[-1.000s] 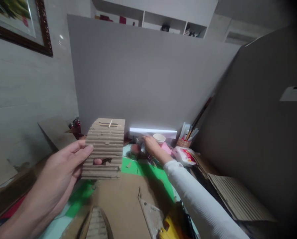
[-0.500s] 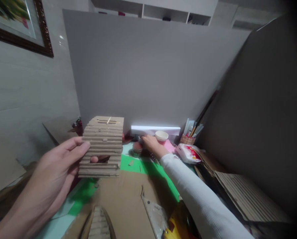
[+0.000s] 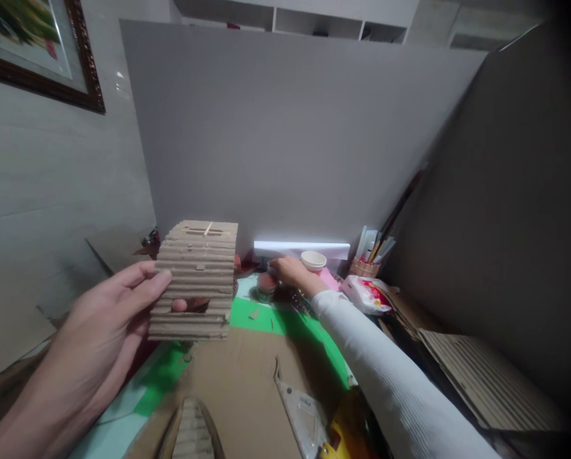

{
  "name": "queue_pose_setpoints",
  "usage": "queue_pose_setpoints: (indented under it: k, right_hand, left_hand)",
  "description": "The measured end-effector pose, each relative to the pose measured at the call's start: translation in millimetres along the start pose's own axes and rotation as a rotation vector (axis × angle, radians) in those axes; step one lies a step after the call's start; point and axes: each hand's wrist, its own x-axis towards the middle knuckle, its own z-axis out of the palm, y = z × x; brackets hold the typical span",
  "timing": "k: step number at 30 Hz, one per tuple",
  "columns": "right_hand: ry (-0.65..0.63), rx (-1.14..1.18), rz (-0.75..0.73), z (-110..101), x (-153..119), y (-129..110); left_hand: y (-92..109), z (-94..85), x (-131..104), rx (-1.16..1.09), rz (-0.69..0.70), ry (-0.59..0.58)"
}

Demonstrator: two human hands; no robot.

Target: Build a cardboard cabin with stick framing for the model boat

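- Brown cardboard forms the big sheet [image 3: 240, 376] lying flat on the table, perhaps put there to guard the surface under it.
- On its near end stands or lies a small ribbed piece [image 3: 192, 427] with curved sides; which, I cannot tell.
- Along the sheet's right side sit a clear set square [image 3: 295, 396] and a yellow tool [image 3: 346, 430], partly hidden by the white sleeve [image 3: 385, 363]; probably parked there to be within reach.
- Above the sheet's left side, the left hand [image 3: 108, 322] grips a cardboard panel [image 3: 196, 278] by its left edge, thumb in front and fingers behind, likely so that most of the face stays uncovered and unbent.
- That panel is upright, with rows of bare ridges running across it, a slanted upper left edge, a lower opening with a fingertip showing through, and a slit near the top crossed by thin pale sticks.
- Beyond the sheet's far edge, the right hand [image 3: 292, 273] reaches beside a small jar [image 3: 266, 290]; whether its fingers grasp anything, I cannot tell.
- Farther from the sheet, toward the right, are a white cup [image 3: 314, 262], a tissue pack [image 3: 364, 293] and a pencil basket [image 3: 365, 268], seemingly pushed back to leave working room.
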Motion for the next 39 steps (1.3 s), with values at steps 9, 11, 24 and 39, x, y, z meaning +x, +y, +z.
queue_pose_setpoints:
  k: [9,11,24,39]
  right_hand:
    - [-0.024,0.046,0.092,-3,1,-6]
    - [-0.009,0.068,0.119,-3,0,-7]
    - [0.453,0.587,0.208,-34,-19,3]
    - [0.887,1.692,0.182,-90,-257,-111]
  left_hand:
    - [1,2.0,0,0.04,-0.05,0.008]
    - [2,3.6,0,0.053,-0.057,0.007]
    - [5,10.1,-11,0.045,-0.031,-0.04]
    - [22,24.8,-51,-0.065,0.119,-0.195]
